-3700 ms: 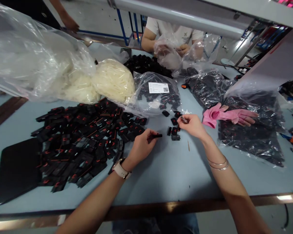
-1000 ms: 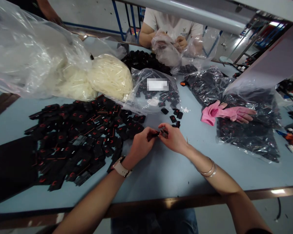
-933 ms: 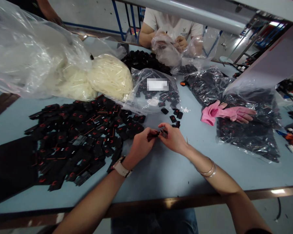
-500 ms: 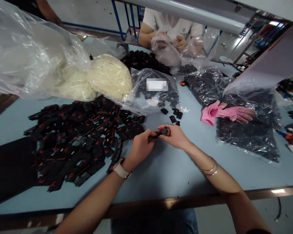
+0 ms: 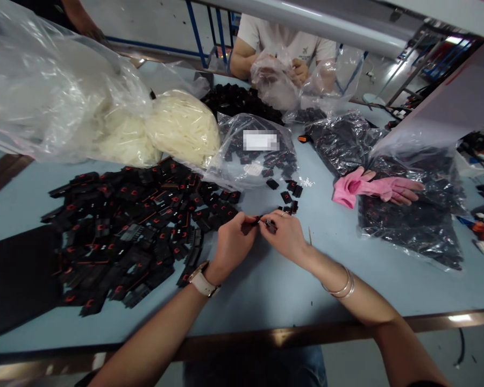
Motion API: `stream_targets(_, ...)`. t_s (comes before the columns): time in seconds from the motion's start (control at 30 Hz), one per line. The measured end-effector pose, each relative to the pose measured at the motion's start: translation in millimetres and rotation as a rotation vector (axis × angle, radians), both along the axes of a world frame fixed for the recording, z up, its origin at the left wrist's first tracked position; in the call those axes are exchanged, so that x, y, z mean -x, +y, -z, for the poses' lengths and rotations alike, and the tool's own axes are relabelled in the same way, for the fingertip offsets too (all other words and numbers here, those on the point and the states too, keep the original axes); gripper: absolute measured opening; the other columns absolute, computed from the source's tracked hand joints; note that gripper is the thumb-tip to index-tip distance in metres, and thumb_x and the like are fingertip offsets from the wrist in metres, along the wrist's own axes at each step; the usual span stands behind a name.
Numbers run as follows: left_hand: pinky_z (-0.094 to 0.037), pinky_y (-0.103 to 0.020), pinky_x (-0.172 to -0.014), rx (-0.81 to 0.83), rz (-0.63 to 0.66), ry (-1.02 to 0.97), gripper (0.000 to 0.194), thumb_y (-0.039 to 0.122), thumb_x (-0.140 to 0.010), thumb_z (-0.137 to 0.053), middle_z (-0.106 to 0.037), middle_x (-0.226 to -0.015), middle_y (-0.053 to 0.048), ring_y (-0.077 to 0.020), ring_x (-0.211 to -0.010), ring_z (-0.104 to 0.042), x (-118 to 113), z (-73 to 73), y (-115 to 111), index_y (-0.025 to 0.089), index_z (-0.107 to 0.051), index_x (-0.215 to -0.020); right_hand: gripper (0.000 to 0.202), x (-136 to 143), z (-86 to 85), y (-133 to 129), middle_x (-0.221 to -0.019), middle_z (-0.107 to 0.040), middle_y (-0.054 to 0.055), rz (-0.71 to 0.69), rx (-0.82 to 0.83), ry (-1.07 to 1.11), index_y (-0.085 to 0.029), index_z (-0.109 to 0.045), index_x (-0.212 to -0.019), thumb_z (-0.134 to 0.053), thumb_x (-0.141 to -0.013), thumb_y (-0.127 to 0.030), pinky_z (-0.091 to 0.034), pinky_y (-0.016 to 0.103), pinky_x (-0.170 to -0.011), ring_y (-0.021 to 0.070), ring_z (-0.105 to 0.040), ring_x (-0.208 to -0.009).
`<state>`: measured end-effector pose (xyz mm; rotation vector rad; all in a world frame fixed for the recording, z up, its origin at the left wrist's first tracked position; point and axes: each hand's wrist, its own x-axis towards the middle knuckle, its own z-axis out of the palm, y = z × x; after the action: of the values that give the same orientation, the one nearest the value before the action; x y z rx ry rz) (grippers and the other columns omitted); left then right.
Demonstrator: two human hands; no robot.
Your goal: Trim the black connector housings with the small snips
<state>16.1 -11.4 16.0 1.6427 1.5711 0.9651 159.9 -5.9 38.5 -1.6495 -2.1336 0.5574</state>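
Observation:
My left hand (image 5: 234, 242) is closed, with thumb and forefinger pinching a small black plastic connector (image 5: 257, 220). My right hand (image 5: 287, 236) meets it from the other side, fingertips closed at the same connector. Something small and dark shows among its curled fingers, too hidden to name. To the left spreads a big heap of black connectors (image 5: 145, 226) with red-orange parts. Several loose connectors (image 5: 286, 197) lie just beyond my right hand.
A black tray (image 5: 22, 279) lies left of the heap. Behind are bags of cream-coloured pieces (image 5: 183, 126) and black connectors (image 5: 262, 161). Pink gloves (image 5: 375, 187) rest on bagged black parts (image 5: 411, 231) at right. A co-worker (image 5: 282, 40) sits opposite, handling a clear bag.
My right hand has turned and its fingers have curled in closer to the left fingertips. A thin yellowish stick now shows beside my right wrist. The left hand has barely moved.

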Motion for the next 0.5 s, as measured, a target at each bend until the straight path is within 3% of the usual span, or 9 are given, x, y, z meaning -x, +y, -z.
stream_targets(0.23,-0.051,-0.029,-0.076,-0.018,0.031,-0.013,0.009,0.025,-0.076,-0.055,-0.072,-0.091,-0.003,-0.0176,-0.081,-0.066,0,2.9,0,0.021,-0.061,-0.08,0.013,0,-1.7,4,-0.076,-0.066,0.002,0.015,0.021,0.114,-0.018,-0.068,-0.08,-0.055,-0.08,-0.022,-0.041,0.024,-0.067,0.0122,-0.057,-0.067)
stream_targets(0.5,-0.051,-0.026,-0.068,0.004,0.014,-0.057,0.008,0.025,-0.074,-0.057,-0.071,-0.081,-0.002,-0.0159,-0.072,-0.065,2,-1.2,2,0.02,-0.061,-0.079,0.013,-9,-6.9,12,-0.077,-0.064,0.002,-0.046,0.014,0.145,-0.018,-0.067,-0.083,-0.055,-0.081,-0.021,-0.04,0.023,-0.064,0.0103,-0.054,-0.063)
